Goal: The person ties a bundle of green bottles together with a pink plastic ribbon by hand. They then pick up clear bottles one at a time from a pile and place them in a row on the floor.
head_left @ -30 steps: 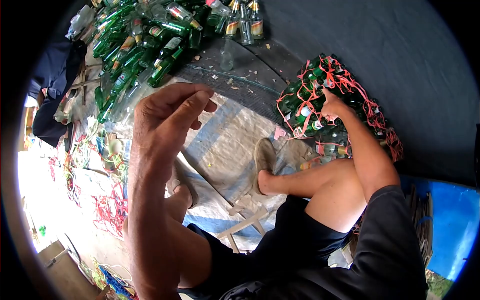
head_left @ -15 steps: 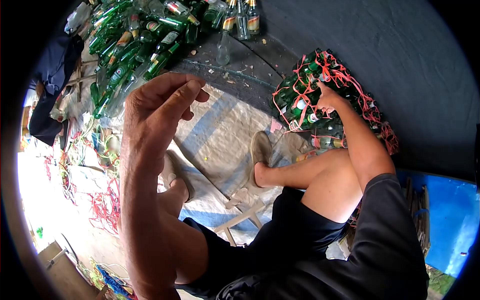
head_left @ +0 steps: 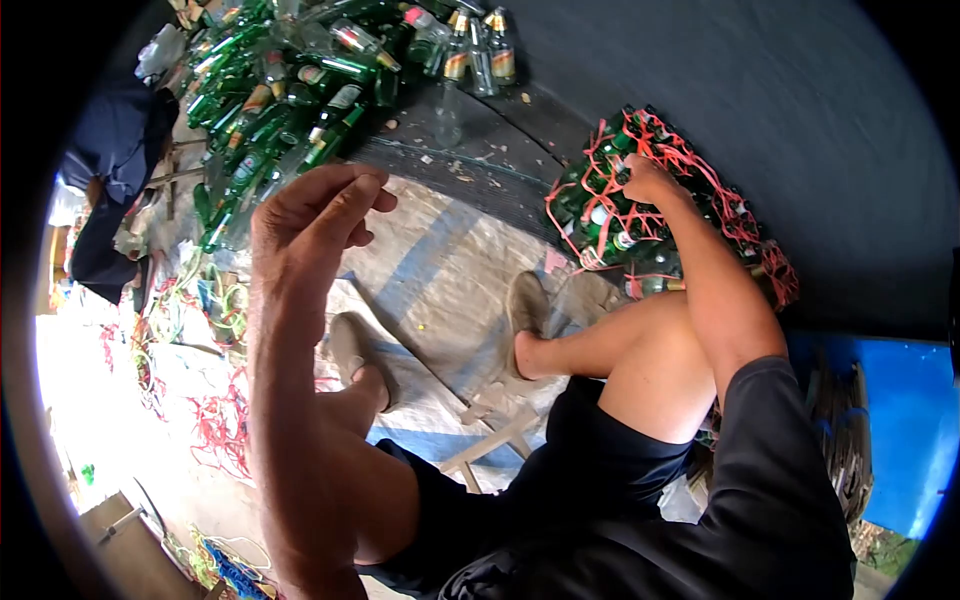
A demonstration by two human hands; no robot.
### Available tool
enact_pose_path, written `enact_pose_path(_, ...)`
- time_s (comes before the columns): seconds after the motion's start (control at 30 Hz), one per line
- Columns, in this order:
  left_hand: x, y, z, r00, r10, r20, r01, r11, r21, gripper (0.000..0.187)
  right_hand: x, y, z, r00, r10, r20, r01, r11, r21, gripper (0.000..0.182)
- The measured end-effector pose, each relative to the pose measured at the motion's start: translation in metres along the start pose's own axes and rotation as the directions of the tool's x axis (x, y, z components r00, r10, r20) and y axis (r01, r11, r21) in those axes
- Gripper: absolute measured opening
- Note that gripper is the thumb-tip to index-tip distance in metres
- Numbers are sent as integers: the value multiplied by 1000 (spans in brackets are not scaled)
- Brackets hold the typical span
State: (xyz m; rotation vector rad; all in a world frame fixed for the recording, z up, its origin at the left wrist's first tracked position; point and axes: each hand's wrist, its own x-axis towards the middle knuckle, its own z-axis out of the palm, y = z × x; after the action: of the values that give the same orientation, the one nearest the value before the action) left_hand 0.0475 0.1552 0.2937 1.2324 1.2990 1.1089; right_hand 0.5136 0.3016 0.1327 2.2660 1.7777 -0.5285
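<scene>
My left hand [head_left: 325, 205] is raised above the ground sheet, its thumb tip pressed to the index finger and the other fingers curled. Nothing shows in that pinch. At the right, my right hand [head_left: 652, 183] lies over a stack of green glass bottles [head_left: 577, 205] bound with red plastic strips [head_left: 690, 160]. Its fingers are curled down among the bottle ends, close to a dark bottle mouth [head_left: 623, 176]. The fingertips are partly hidden, so what they grip cannot be seen.
A large heap of loose bottles [head_left: 270, 120] lies at the upper left. Several bottles stand upright [head_left: 480, 55] beside it. A wooden frame [head_left: 490, 445] lies between my feet on the sheet [head_left: 440, 240]. Tangled red strips [head_left: 220, 425] cover the left side. Another person's dark-clothed leg [head_left: 105, 240] is there.
My right hand has shifted slightly up and left over the bound bottles, its index finger going from stretched out to curled. The left hand keeps its pinch. The view has shifted a little.
</scene>
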Motion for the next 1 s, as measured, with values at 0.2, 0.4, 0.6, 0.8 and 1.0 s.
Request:
enact_pose_path(0.2,-4,7,-14,992,-8,-126,-1,998,-68,24,-1,-39,-4,964,-154,-218,178,980,92,56)
enact_pose_path(0.4,-8,6,-31,981,45,-190,-72,988,-133,27,-32,-83,-28,902,-318,-291,378,908,180,50)
enact_pose_path(0.6,-11,3,-42,972,35,-233,-85,974,-211,27,-71,-119,-53,741,-442,-505,612,754,238,37)
enact_pose_path(0.8,-13,-2,-51,974,40,-223,-91,971,-222,22,-177,-136,-84,659,-489,-572,741,554,379,33)
enact_pose_path(1.0,-23,-2,-58,963,39,-268,-106,965,-240,23,-264,-87,-65,585,-529,-614,775,588,232,32)
